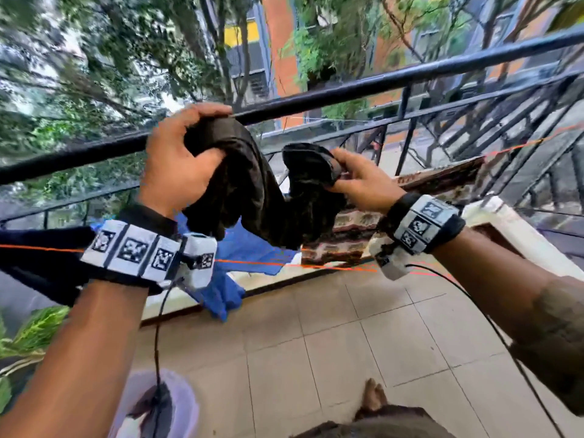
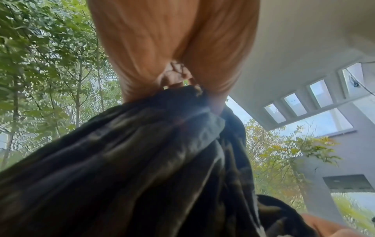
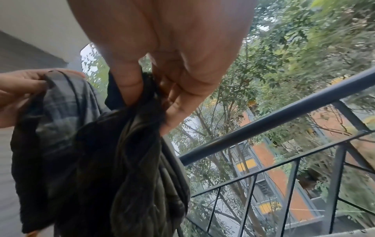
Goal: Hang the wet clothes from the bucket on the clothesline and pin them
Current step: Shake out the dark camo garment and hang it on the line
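Observation:
A dark, wet garment point(image 1: 252, 191) hangs bunched between both hands, in front of the black balcony railing point(image 1: 347, 90). My left hand point(image 1: 183, 153) grips one bunched end up at the top rail; the cloth point(image 2: 142, 160) fills the left wrist view under that hand point(image 2: 174, 75). My right hand point(image 1: 350, 178) pinches the other end, lower and to the right; thumb and fingers point(image 3: 178, 104) clamp the fabric point(image 3: 113, 160). An orange clothesline point(image 1: 284, 264) runs below the hands. The pale bucket point(image 1: 164, 403) stands on the floor at the lower left, with dark cloth inside.
A blue cloth point(image 1: 240, 248), a dark cloth point(image 1: 38, 248) and a patterned red-brown cloth point(image 1: 363, 222) hang on the line. A white ledge point(image 1: 512, 226) runs below the railing. Tiled floor point(image 1: 347, 343) lies underfoot, my bare foot point(image 1: 374, 395) on it. Trees and buildings stand beyond.

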